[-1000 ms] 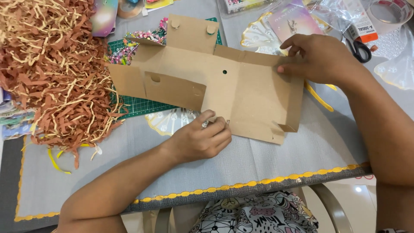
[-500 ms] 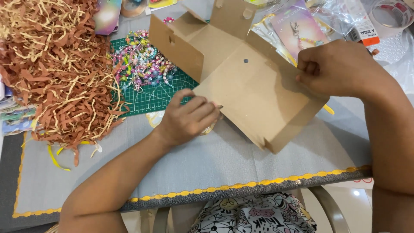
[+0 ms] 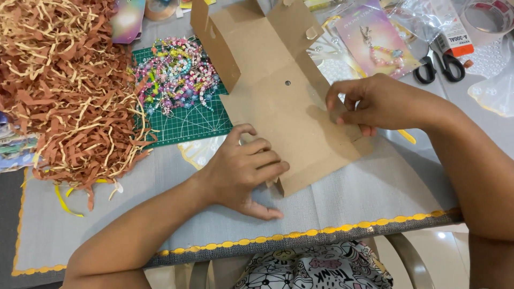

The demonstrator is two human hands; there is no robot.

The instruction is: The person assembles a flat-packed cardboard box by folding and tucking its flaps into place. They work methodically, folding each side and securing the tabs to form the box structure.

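My left hand (image 3: 243, 171) lies open, fingers pressing the flat cardboard box blank (image 3: 284, 107) at mid-frame onto the surface (image 3: 348, 208); my right hand (image 3: 369, 104) pinches its right flap closed.

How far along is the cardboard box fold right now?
Done: one side flap of the flat cardboard box blank stands upright at its far left. In hand: the left hand presses the near edge, the right hand pinches the right flap. Left: other flaps unfolded, box not closed.

head camera | looks steeply down | close over table (image 3: 342, 208)
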